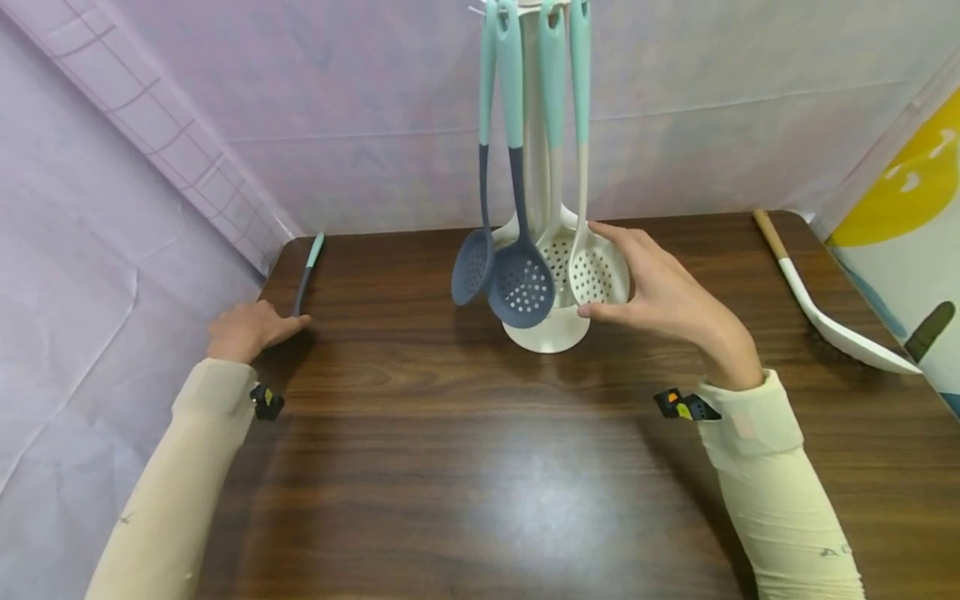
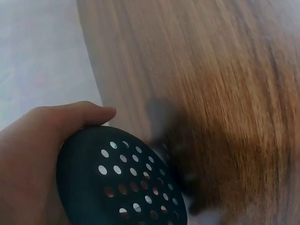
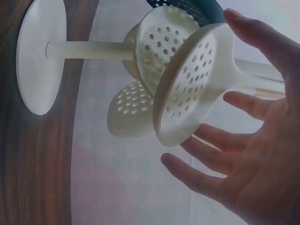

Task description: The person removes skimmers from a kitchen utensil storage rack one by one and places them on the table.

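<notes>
At the table's left edge my left hand (image 1: 249, 330) holds a dark grey skimmer with a mint handle (image 1: 316, 250). In the left wrist view, the thumb lies by the rim of its perforated head (image 2: 117, 178); the other fingers are hidden. My right hand (image 1: 660, 296) is spread beside a white skimmer (image 1: 594, 275) hanging on a white utensil stand (image 1: 551, 337). In the right wrist view, some fingertips reach behind or against that skimmer's head (image 3: 192, 79); whether they touch it, I cannot tell.
Dark grey skimmers (image 1: 522, 287) and another white one hang by mint handles from the stand. A white utensil with a wooden handle (image 1: 813, 312) lies at the table's right edge. Pale sheets (image 1: 360, 100) enclose the wooden table's (image 1: 420, 467) back and left side.
</notes>
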A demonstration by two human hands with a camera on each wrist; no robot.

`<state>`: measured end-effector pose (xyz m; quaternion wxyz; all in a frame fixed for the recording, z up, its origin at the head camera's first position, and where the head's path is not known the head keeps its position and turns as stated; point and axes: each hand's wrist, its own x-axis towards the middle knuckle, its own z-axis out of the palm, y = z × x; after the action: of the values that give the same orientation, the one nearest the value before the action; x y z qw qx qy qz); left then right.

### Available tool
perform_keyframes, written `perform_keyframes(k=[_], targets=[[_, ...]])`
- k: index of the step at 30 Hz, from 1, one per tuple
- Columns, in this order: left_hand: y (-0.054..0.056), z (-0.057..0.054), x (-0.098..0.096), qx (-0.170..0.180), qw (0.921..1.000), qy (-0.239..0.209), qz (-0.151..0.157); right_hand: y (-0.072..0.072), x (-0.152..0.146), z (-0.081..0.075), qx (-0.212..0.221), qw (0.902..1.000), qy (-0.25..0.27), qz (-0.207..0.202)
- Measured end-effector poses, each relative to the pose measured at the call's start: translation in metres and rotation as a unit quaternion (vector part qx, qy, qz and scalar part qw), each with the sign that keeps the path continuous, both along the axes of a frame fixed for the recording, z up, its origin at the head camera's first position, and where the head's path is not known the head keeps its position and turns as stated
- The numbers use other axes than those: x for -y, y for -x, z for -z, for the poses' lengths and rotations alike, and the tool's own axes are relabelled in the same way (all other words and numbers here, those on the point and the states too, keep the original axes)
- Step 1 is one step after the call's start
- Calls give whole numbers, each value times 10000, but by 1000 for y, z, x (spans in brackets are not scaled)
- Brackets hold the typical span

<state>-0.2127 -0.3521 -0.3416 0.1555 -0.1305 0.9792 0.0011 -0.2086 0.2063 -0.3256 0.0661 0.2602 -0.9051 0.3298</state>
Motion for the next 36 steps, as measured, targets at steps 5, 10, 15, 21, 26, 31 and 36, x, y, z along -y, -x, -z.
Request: perform_keyframes(k=[5, 10, 15, 21, 26, 31, 36], targets=[[-2, 0, -1, 215, 9995, 26, 249, 0, -1, 0, 63, 9999, -98, 15], [-5, 2, -5, 463, 9981, 41, 406, -1, -1, 0, 65, 9999, -108, 51], [-7, 2, -12, 695, 9965, 8, 473, -2, -1, -1, 45, 9999, -56, 100], [-10, 2, -8, 403, 9981, -282, 375, -1, 3, 1, 158, 9998, -36, 123], [-8, 3, -23, -961, 9936, -532, 258, -2, 4, 1, 175, 9996, -67, 190], [-9, 8, -69, -2530, 9623, -887, 455, -3, 4, 1, 29, 9994, -66, 328], [-11, 6, -119, -2844, 9332, -1900, 1100, -2, 7, 3, -69, 9995, -36, 319]])
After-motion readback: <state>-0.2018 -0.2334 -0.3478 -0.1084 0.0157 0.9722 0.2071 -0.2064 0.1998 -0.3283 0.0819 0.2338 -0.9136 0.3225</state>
